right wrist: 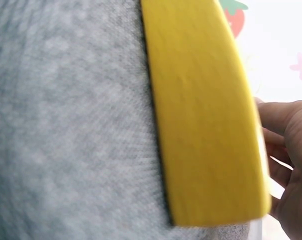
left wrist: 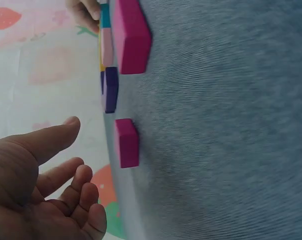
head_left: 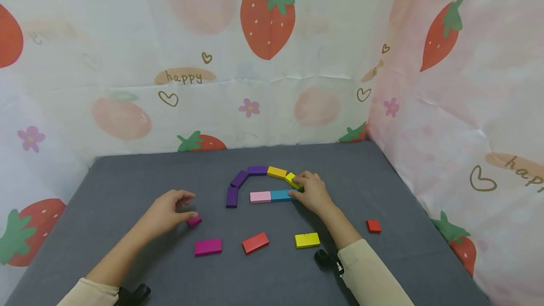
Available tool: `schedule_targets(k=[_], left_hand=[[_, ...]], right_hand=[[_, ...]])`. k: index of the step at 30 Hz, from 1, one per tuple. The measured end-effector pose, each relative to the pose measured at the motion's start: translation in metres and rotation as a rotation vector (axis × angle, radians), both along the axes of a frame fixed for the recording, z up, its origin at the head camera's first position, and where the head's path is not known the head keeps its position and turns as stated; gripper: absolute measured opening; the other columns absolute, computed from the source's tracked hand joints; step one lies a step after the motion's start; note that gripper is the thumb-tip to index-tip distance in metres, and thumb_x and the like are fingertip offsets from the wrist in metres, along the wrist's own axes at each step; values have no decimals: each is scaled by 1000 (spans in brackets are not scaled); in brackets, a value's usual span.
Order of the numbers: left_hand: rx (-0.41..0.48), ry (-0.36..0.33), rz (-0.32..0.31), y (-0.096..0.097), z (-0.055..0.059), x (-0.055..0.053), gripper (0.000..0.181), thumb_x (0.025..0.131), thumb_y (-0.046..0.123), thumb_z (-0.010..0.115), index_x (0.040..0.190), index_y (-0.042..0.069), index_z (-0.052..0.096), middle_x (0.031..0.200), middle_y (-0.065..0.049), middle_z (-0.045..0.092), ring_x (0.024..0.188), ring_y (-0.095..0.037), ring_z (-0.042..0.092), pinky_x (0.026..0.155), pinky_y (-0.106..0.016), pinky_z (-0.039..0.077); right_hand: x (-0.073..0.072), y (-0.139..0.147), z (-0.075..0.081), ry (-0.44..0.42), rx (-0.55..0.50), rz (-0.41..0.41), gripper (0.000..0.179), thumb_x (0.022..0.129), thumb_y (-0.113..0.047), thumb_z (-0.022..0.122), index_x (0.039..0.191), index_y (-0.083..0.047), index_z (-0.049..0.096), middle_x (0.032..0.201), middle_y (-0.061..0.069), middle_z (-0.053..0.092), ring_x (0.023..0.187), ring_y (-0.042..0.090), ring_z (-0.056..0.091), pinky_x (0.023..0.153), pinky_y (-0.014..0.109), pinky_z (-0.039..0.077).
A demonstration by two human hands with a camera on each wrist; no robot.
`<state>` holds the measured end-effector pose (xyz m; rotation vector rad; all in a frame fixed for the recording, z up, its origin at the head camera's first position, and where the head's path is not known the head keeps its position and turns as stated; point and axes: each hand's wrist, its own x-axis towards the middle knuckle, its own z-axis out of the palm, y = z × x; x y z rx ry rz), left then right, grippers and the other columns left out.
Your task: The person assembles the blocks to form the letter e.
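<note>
My left hand (head_left: 172, 209) hovers over the left part of the table, thumb and fingers apart, holding nothing. A small magenta block (head_left: 194, 221) lies beneath its thumb; in the left wrist view a gap separates them. My right hand (head_left: 313, 192) has its fingers curled at a yellow block (head_left: 292, 180), the right end of a curved row. The thumb is beside a blue block (head_left: 280, 195), whose right end the hand covers. A pink block (head_left: 260, 197) adjoins the blue one. Purple blocks (head_left: 232, 197) and an orange-yellow block (head_left: 276, 172) form the rest of the curve.
Nearer the front lie a magenta block (head_left: 208, 247), a red block (head_left: 255, 242) and a yellow block (head_left: 307, 240), the last beside the right forearm. A small red block (head_left: 373, 226) lies far right. A strawberry-patterned curtain (head_left: 267, 107) borders the grey table (head_left: 272, 277).
</note>
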<state>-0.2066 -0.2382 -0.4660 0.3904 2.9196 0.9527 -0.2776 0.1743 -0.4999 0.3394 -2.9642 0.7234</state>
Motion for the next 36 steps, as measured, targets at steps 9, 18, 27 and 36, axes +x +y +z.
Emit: schedule_targets(k=[9, 18, 27, 36], left_hand=[[-11, -20, 5, -2, -13, 5, 56, 83, 31, 87, 126, 1, 68, 111, -12, 68, 100, -26, 61, 87, -48, 50], [-11, -98, 0, 0, -19, 2, 56, 80, 30, 89, 124, 2, 69, 106, -5, 68, 95, -20, 56, 82, -40, 47], [-13, -84, -5, 3, -22, 3, 47, 81, 23, 88, 119, 2, 70, 101, -5, 67, 91, -20, 55, 78, -37, 47], [-22, -68, 0, 6, -22, 0, 38, 82, 19, 86, 115, 5, 72, 99, -5, 66, 88, -19, 55, 76, -37, 46]], right_hand=[[0, 1, 1, -1, -1, 1, 50, 92, -34, 78, 135, -10, 68, 131, 7, 62, 119, 28, 52, 104, 49, 42], [0, 1, -1, -1, 7, -2, 50, 92, -34, 78, 135, -11, 68, 132, 7, 62, 120, 28, 52, 105, 49, 42], [-1, 0, 0, -3, -2, -4, 50, 92, -34, 78, 135, -11, 68, 131, 7, 62, 118, 28, 52, 103, 49, 42], [-1, 1, -1, 0, 5, 0, 50, 92, -34, 78, 135, -10, 68, 132, 7, 62, 119, 28, 52, 103, 49, 42]])
